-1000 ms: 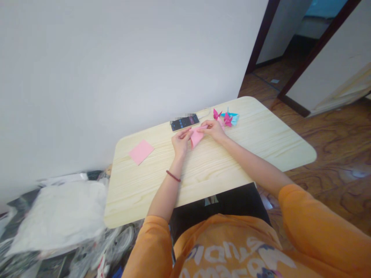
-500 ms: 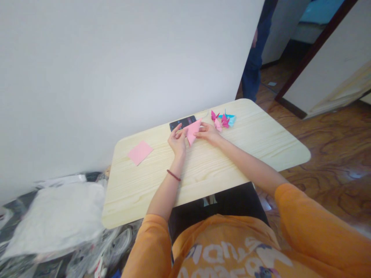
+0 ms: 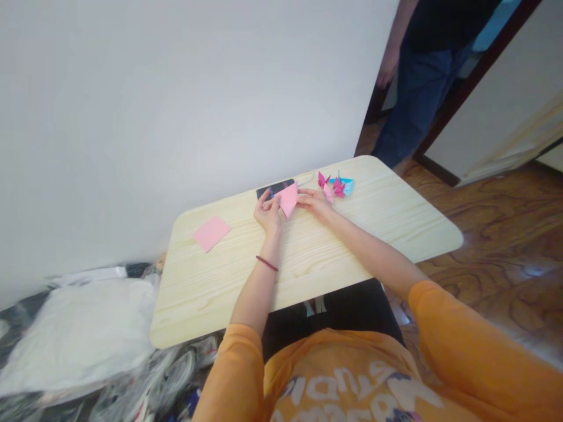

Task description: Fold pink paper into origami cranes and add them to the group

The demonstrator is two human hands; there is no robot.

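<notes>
A folded piece of pink origami paper (image 3: 288,200) is held above the table between my two hands. My left hand (image 3: 268,217) pinches its left side between thumb and fingers. At its right edge, the fingers of my right hand (image 3: 315,204) are closed on the paper. Just behind the paper lies a dark phone (image 3: 275,189), partly covered by my left fingers and the paper. Close to my right hand sits a cluster of folded paper cranes: magenta ones (image 3: 338,187), a light pink one (image 3: 328,193) and blue ones (image 3: 348,186).
A flat pink paper square (image 3: 212,234) lies on the left of the pale wooden table (image 3: 211,293). The white wall (image 3: 197,105) rises behind it. A person (image 3: 417,88) stands past the far right corner. Bags and a white bundle (image 3: 83,334) lie at lower left.
The pink paper has turned slightly between my hands and its outline looks narrower. The person at the back right has moved further into view. My view has shifted a little.
</notes>
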